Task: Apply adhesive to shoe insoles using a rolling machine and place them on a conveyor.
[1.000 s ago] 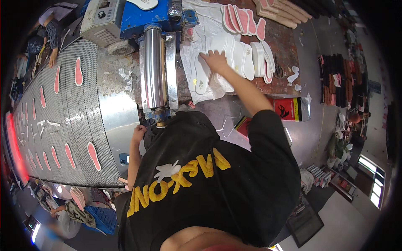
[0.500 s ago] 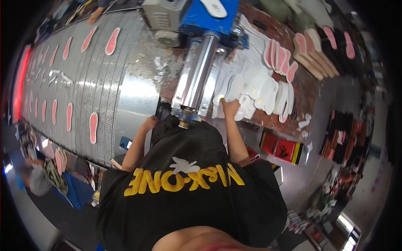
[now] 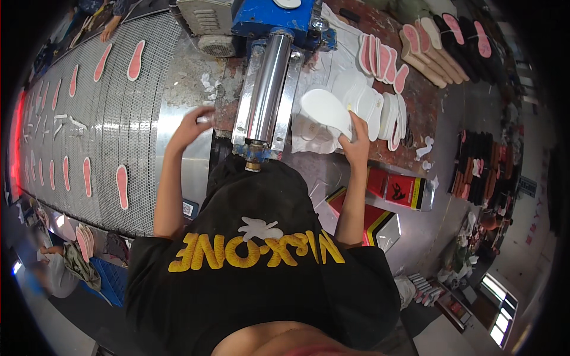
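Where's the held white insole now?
Head view, upper part, right of centre: the insole is in the right hand, between roller and insole pile.

Insole (image 3: 323,107) now lifted w/ R hand (image 3: 356,145).

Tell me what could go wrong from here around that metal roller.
The bare left hand is close to the metal roller; it might get pinched if the roller turns.
The right hand grips the white insole at one end only, so it could slip or flop.
The black shirt sits near the roller's end and may snag.
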Demonstrator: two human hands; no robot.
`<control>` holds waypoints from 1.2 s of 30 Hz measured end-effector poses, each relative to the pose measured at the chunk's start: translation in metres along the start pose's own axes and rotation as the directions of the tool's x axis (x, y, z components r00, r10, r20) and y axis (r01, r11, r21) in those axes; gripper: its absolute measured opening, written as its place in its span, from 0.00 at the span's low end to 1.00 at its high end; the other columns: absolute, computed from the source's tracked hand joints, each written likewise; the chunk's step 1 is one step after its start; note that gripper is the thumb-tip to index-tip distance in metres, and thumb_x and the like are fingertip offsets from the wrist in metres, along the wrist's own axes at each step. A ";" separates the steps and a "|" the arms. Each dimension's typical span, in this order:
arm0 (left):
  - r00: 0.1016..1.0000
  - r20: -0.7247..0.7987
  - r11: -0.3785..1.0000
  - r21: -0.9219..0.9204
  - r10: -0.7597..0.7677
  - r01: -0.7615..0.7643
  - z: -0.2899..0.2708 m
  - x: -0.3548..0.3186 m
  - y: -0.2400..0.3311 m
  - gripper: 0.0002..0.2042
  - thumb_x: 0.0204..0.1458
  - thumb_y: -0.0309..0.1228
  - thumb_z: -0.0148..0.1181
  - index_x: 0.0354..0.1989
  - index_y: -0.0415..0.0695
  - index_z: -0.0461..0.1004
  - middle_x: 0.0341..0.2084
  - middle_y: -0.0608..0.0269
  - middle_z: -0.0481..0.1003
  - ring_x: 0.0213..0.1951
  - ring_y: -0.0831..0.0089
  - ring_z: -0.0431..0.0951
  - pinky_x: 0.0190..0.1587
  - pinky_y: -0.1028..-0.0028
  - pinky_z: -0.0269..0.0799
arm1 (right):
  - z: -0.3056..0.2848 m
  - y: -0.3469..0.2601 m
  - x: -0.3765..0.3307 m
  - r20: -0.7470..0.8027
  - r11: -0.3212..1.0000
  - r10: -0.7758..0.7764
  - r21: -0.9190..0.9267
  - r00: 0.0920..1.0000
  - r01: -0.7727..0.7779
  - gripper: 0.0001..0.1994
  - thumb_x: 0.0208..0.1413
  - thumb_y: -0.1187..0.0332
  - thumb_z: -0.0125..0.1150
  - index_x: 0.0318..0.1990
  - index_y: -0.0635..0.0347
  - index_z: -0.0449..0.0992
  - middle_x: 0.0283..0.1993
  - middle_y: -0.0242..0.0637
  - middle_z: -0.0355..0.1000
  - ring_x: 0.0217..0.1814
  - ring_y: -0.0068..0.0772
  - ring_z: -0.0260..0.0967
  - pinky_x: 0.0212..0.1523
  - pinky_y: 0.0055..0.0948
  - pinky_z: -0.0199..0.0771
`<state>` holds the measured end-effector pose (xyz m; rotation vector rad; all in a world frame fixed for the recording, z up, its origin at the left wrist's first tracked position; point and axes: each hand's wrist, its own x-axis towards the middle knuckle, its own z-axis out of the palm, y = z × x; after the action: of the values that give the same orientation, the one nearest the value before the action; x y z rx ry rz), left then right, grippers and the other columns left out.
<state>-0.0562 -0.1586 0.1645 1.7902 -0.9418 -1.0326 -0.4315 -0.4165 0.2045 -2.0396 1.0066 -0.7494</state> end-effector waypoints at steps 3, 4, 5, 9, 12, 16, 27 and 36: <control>0.992 0.024 0.993 -0.013 0.121 -0.121 -0.007 0.016 0.067 0.23 0.44 0.29 0.62 0.52 0.43 0.68 0.49 0.59 0.71 0.53 0.65 0.69 0.55 0.69 0.62 | 0.014 -0.041 0.014 0.149 0.975 -0.118 -0.169 0.982 0.143 0.30 0.33 0.74 0.57 0.52 0.58 0.70 0.48 0.46 0.66 0.51 0.46 0.62 0.54 0.35 0.61; 0.975 0.089 0.976 0.055 0.206 -0.211 -0.006 0.019 0.083 0.26 0.43 0.28 0.62 0.54 0.43 0.67 0.52 0.59 0.68 0.56 0.65 0.66 0.57 0.68 0.59 | 0.027 -0.053 0.016 0.175 0.955 -0.155 -0.225 0.972 0.192 0.29 0.33 0.73 0.58 0.52 0.59 0.69 0.49 0.46 0.66 0.51 0.47 0.62 0.54 0.36 0.62; 0.946 0.156 0.946 0.116 0.285 -0.304 -0.003 0.022 0.095 0.28 0.41 0.28 0.63 0.55 0.43 0.65 0.56 0.59 0.65 0.59 0.64 0.63 0.60 0.67 0.57 | 0.039 -0.065 0.017 0.203 0.932 -0.183 -0.277 0.962 0.236 0.29 0.34 0.73 0.58 0.52 0.60 0.69 0.49 0.47 0.65 0.51 0.48 0.61 0.54 0.37 0.62; 0.842 0.317 0.838 0.198 0.436 -0.509 0.010 0.030 0.117 0.34 0.37 0.31 0.67 0.57 0.44 0.63 0.60 0.56 0.60 0.62 0.60 0.57 0.62 0.64 0.54 | 0.065 -0.105 0.009 0.174 0.926 -0.231 -0.264 0.957 0.271 0.28 0.37 0.74 0.59 0.53 0.62 0.67 0.51 0.48 0.65 0.53 0.50 0.62 0.54 0.35 0.63; 0.835 0.341 0.733 0.407 0.432 -0.545 0.014 0.031 0.117 0.38 0.31 0.32 0.70 0.57 0.45 0.61 0.58 0.55 0.60 0.61 0.54 0.56 0.61 0.62 0.54 | 0.071 -0.118 -0.001 0.176 0.982 -0.189 0.045 0.966 0.183 0.25 0.43 0.76 0.58 0.53 0.63 0.66 0.52 0.48 0.65 0.56 0.47 0.63 0.56 0.35 0.61; 0.838 0.269 0.612 0.583 0.475 -0.535 -0.005 0.030 0.107 0.39 0.29 0.30 0.70 0.57 0.46 0.61 0.56 0.56 0.62 0.58 0.53 0.58 0.59 0.62 0.56 | 0.074 -0.092 -0.012 0.044 0.986 -0.150 0.085 0.988 0.146 0.21 0.44 0.76 0.56 0.50 0.65 0.67 0.51 0.50 0.65 0.55 0.47 0.63 0.55 0.33 0.62; 0.990 -0.078 0.882 -0.465 -0.121 0.072 -0.050 -0.013 0.002 0.47 0.31 0.24 0.70 0.64 0.45 0.51 0.55 0.56 0.63 0.56 0.67 0.62 0.58 0.66 0.57 | 0.117 0.124 -0.126 0.263 0.921 0.370 -0.226 0.891 -0.316 0.09 0.54 0.69 0.51 0.32 0.65 0.75 0.23 0.39 0.72 0.28 0.28 0.71 0.30 0.29 0.68; 0.930 -0.366 0.276 -0.890 0.046 -0.364 -0.021 -0.050 0.031 0.43 0.38 0.17 0.62 0.65 0.43 0.46 0.55 0.59 0.62 0.57 0.65 0.63 0.61 0.65 0.56 | 0.130 0.263 -0.243 0.488 0.804 0.595 -0.344 0.639 -0.486 0.08 0.50 0.72 0.49 0.31 0.64 0.76 0.26 0.40 0.73 0.30 0.30 0.71 0.31 0.28 0.69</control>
<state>-0.0622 -0.1196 0.2123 0.6761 -0.1882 -0.8280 -0.5686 -0.2809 -0.1240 -1.7648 1.2470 0.2975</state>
